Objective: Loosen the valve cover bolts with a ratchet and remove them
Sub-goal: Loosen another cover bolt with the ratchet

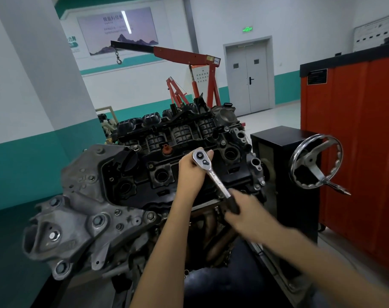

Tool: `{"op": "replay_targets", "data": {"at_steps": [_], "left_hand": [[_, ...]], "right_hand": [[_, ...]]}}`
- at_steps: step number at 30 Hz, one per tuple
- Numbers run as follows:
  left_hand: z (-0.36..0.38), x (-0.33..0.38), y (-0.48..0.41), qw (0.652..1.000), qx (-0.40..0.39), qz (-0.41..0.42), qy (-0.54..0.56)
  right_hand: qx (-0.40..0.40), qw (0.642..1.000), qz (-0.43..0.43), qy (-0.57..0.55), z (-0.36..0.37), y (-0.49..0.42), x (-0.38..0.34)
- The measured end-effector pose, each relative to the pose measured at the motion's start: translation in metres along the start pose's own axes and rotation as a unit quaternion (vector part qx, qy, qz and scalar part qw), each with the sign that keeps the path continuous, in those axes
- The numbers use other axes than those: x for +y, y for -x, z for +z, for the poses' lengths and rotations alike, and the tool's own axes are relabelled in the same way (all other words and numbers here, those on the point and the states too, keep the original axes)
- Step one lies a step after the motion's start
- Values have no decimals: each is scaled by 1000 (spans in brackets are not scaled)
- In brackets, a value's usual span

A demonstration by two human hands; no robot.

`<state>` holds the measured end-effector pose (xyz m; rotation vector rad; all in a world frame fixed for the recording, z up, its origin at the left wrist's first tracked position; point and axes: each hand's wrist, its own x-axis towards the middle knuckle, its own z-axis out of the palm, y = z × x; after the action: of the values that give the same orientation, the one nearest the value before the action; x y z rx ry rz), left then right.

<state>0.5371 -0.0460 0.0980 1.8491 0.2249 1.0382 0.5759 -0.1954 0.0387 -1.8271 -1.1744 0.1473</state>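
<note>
Left hand [192, 172] cups ratchet [212, 175] head on valve cover [158, 172], mid far edge. Right hand [244, 210] clamped on its black handle, blurred.

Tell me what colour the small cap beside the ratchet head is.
The small cap is orange-red; the head view shows it best.

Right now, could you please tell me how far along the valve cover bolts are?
Done: nothing shows as finished; no removed bolts are in view. In hand: the left hand steadies the head of the ratchet on the valve cover while the right hand grips its handle. Left: bolts such as the far-edge bolt still sit in the cover.
</note>
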Motion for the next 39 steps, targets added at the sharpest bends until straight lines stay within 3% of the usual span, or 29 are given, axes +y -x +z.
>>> {"op": "replay_targets", "data": {"at_steps": [3, 5, 7, 9, 12, 15, 19, 23, 26, 30, 32, 34, 37, 39], "left_hand": [[1, 6, -2, 999, -18, 8, -32], [-1, 7, -2, 1000, -10, 2, -30], [-3, 3, -1, 999, 24, -20, 9], [-5, -1, 0, 998, 43, -28, 25], [2, -2, 3, 999, 30, -12, 18], [8, 0, 1, 998, 52, -14, 28], [5, 1, -1, 996, 57, -51, 51], [4, -3, -2, 1000, 16, -16, -10], [2, 2, -6, 1000, -10, -11, -26], [-3, 0, -5, 999, 22, -20, 23], [-2, -4, -2, 998, 41, -27, 45], [3, -7, 0, 998, 33, -17, 44], [9, -3, -1, 996, 51, -26, 63], [8, -2, -4, 996, 55, -36, 65]], "right_hand": [[-84, 984, -47, 149, -78, -29, 2], [-93, 959, -72, 258, -106, -51, -9], [-80, 951, -81, 286, -103, -57, -13], [-46, 972, -61, 221, -76, -42, -6], [29, 999, -1, 35, -13, -3, 1], [100, 990, 56, -81, 45, 9, -17], [85, 984, 48, -150, 63, 7, -28], [-8, 1000, 15, 2, -4, -2, 0], [-89, 985, -40, 145, -76, -28, 1], [-66, 941, -97, 319, -104, -56, -17], [-32, 964, -66, 257, -77, -40, -9], [12, 994, -14, 111, -30, -10, -2], [96, 992, 41, -71, 39, 10, -20], [100, 983, 51, -143, 68, 7, -36]]}}
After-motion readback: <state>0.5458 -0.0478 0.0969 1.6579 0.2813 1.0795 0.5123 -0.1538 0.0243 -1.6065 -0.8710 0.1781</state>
